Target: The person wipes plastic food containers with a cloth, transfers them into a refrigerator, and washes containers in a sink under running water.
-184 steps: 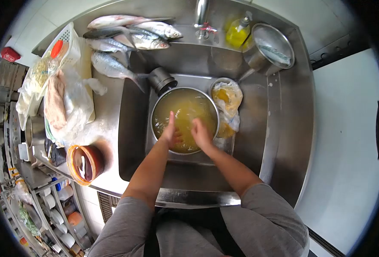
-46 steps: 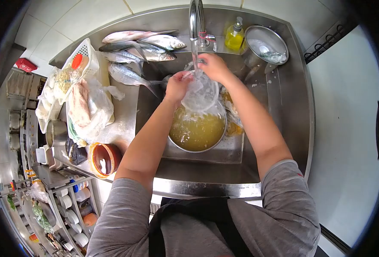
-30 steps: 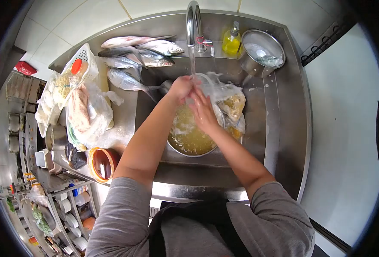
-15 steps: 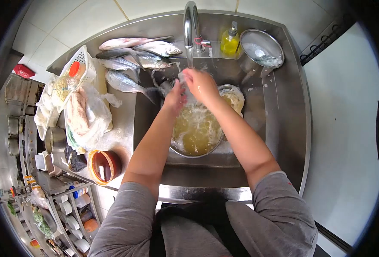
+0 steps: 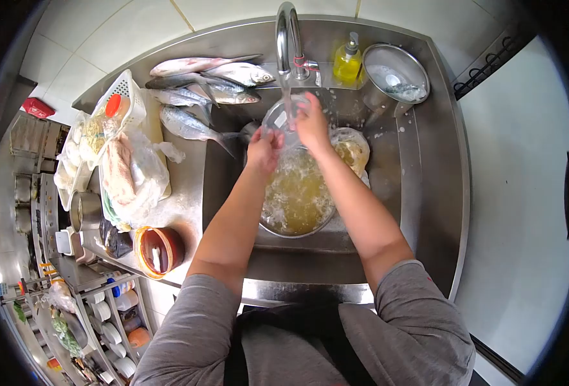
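Note:
Under the running tap (image 5: 285, 38), both of my hands grip a clear round plastic container or lid (image 5: 275, 117); which of the two it is I cannot tell. My left hand (image 5: 265, 150) pinches its near left edge. Fingers of my right hand (image 5: 312, 125) close on its right side, with water splashing over them. Directly below is a large metal bowl (image 5: 291, 234) filled with cloudy yellowish water, foaming where the stream lands. A plastic bag (image 5: 352, 149) with pale contents sits against the bowl's right side.
Several whole fish (image 5: 191, 122) lie on the counter at the back left. Near them stand a white basket (image 5: 128, 96), bagged food (image 5: 127, 174) and a red-brown tub (image 5: 159, 251). A soap bottle (image 5: 347, 63) and a tilted metal bowl (image 5: 397, 55) are behind the sink (image 5: 387, 167).
The clear plastic piece has turned so that its round face shows under the stream. My right hand has shifted slightly up and right; my left has moved a little down.

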A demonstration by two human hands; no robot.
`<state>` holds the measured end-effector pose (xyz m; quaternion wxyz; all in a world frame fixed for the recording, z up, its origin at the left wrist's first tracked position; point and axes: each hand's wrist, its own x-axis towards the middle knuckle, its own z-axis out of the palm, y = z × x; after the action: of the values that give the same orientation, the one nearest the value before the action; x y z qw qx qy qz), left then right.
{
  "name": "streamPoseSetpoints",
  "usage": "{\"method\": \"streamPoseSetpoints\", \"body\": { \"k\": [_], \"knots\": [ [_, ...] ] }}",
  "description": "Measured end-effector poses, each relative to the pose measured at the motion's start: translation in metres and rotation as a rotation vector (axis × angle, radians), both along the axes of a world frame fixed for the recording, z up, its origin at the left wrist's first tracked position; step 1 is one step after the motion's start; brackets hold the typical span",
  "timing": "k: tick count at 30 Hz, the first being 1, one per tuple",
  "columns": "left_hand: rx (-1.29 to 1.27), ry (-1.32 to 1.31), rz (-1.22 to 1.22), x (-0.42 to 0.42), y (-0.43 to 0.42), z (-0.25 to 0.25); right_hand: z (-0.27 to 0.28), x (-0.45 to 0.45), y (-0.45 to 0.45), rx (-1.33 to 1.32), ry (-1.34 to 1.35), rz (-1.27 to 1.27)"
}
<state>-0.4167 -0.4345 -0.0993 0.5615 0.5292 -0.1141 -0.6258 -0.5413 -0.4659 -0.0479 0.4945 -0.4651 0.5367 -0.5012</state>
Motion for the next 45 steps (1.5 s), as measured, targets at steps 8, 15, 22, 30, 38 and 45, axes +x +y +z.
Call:
{"method": "streamPoseSetpoints", "body": {
  "k": [8, 15, 22, 30, 38, 45],
  "knots": [
    [-0.044, 0.343, -0.387, 0.004, -0.022, 0.049, 0.049, -0.016, 0.039, -0.442, 0.788, 0.453],
    [-0.057, -0.094, -0.580, -0.005, -0.037, 0.081, -0.018, -0.065, 0.066, -0.568, 0.461, -0.023],
    [-0.634, -1.113, -0.774, -0.024, -0.047, 0.090, -0.058, -0.059, 0.044, 0.414, -0.708, 0.022],
    [-0.219, -0.012, -0.141, 0.070, 0.043, 0.003, 0.007, 0.010, -0.007, -0.210, 0.195, 0.498],
    [-0.096, -0.154, -0.268, 0.039, 0.047, -0.014, 0.048, 0.009, -0.029, 0.093, -0.356, 0.445],
    [-0.435, -1.267, -0.559, -0.016, -0.009, 0.067, 0.073, -0.035, -0.030, 0.204, -0.099, 0.611]
  ]
}}
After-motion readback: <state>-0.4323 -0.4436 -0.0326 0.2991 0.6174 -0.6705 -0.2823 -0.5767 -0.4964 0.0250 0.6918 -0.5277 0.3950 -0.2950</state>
